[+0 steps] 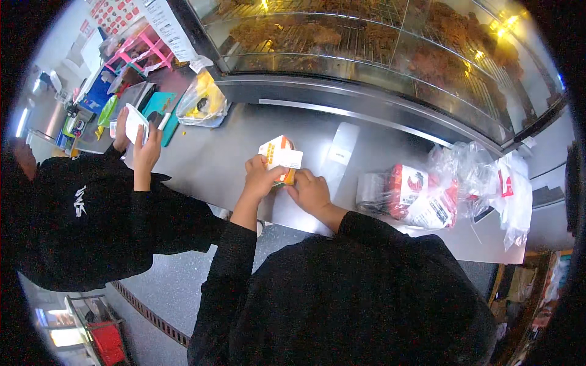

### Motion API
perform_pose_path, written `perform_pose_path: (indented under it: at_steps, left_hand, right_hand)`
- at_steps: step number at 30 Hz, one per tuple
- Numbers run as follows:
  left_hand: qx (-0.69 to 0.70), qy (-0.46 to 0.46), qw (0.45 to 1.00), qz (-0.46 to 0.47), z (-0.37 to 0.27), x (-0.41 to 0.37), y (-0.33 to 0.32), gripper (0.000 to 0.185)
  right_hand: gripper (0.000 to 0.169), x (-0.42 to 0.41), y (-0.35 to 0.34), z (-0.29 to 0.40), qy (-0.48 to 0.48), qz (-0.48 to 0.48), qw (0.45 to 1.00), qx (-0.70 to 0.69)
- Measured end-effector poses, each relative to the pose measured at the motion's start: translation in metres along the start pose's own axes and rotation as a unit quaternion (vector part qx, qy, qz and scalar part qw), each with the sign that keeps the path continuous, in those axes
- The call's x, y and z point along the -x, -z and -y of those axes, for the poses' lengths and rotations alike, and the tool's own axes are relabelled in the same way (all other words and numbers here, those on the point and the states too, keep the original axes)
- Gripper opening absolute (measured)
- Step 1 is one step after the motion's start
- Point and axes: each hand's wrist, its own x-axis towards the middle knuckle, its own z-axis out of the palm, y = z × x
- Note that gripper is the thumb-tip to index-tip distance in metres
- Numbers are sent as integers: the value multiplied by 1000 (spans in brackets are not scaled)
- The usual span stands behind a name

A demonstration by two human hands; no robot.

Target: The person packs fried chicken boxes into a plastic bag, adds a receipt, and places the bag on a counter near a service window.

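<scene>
Above the steel counter (219, 155) near its front edge, my left hand (260, 177) grips a small printed food box (274, 150) in white, orange and yellow. A white paper slip (290, 159) lies across its upper face. My right hand (313, 191) holds the box's lower right side between thumb and fingers; the fingertips are partly hidden. To the right of the box, a flat translucent plastic sleeve (345, 139) with a white label rests on the counter. What is inside the box is hard to make out.
A lit glass display case (320, 39) with fried food borders the counter's back. At right sit plastic-wrapped red packages (414, 192). Leftward are a clear bag with yellow contents (203, 107), a teal cutting board (170, 128), and a co-worker (91, 210) holding a white container (136, 122).
</scene>
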Motion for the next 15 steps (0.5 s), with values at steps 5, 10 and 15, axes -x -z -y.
perform_pose_path:
  at_steps: [5,10,15]
  left_hand:
    - [53,23,998,-17,-7,5,-6,66]
    - [75,12,997,2,-7,6,-5,63]
    - [-58,-22,998,2,-2,3,-15,66]
  right_hand:
    - [30,-2,6,3,-23,-72,992,-100]
    - [17,0,1,-8,29,-78,990,-117]
    - [11,-6,-1,-20,-18,-42,992,-118]
